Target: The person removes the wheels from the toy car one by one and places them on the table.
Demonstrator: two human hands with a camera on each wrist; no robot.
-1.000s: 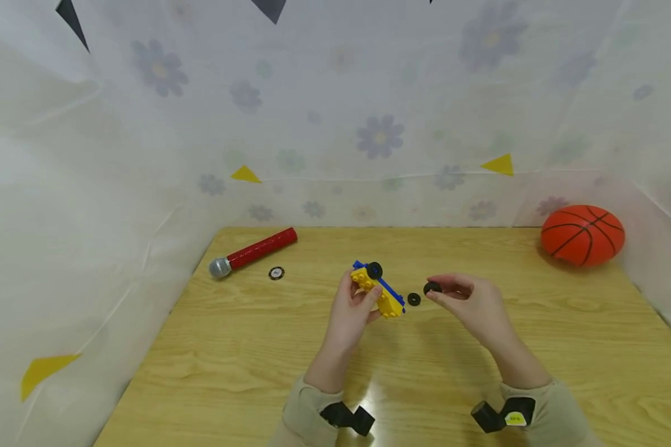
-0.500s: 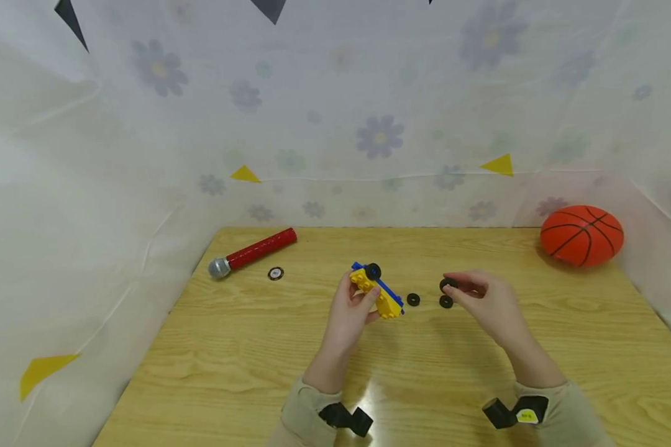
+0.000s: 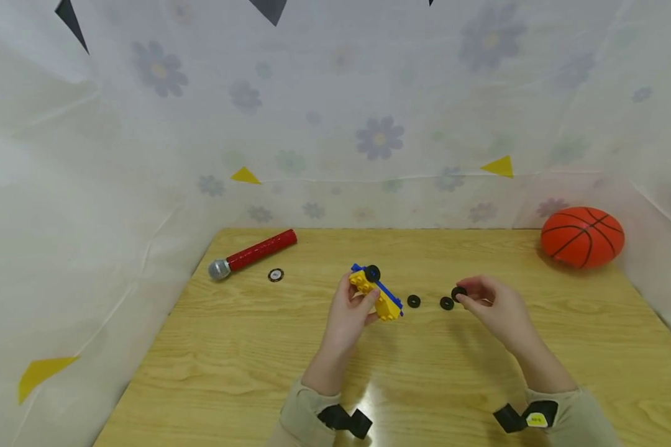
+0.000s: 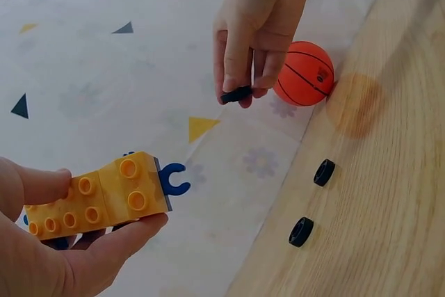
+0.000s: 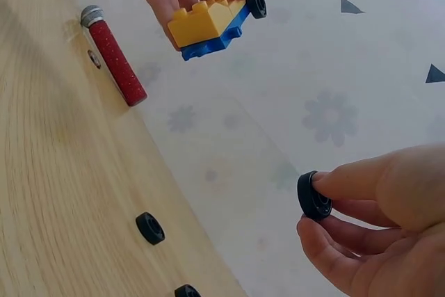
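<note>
Head view, bench [image 3: 268, 385]: pale wood grain, smooth.
Basketball [image 3: 582, 236]: orange, round, far right of the toy car.
Toy car [image 3: 376, 292]: studded yellow and blue plastic bricks, gripped off the bench by the left hand [image 3: 351, 313].
Progress: one wheel [image 3: 372, 273] is still mounted; three appear removed.
Loose wheels: two black rings [image 3: 414, 302] [image 3: 447, 303] lie right of the toy car.
Right hand [image 3: 494, 308]: grip narrow, pinches a third wheel [image 3: 458, 293] right of the toy car.

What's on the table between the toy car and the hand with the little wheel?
Two loose black wheels lie on the wooden table between the toy car and the right hand, seen in the head view.
</note>
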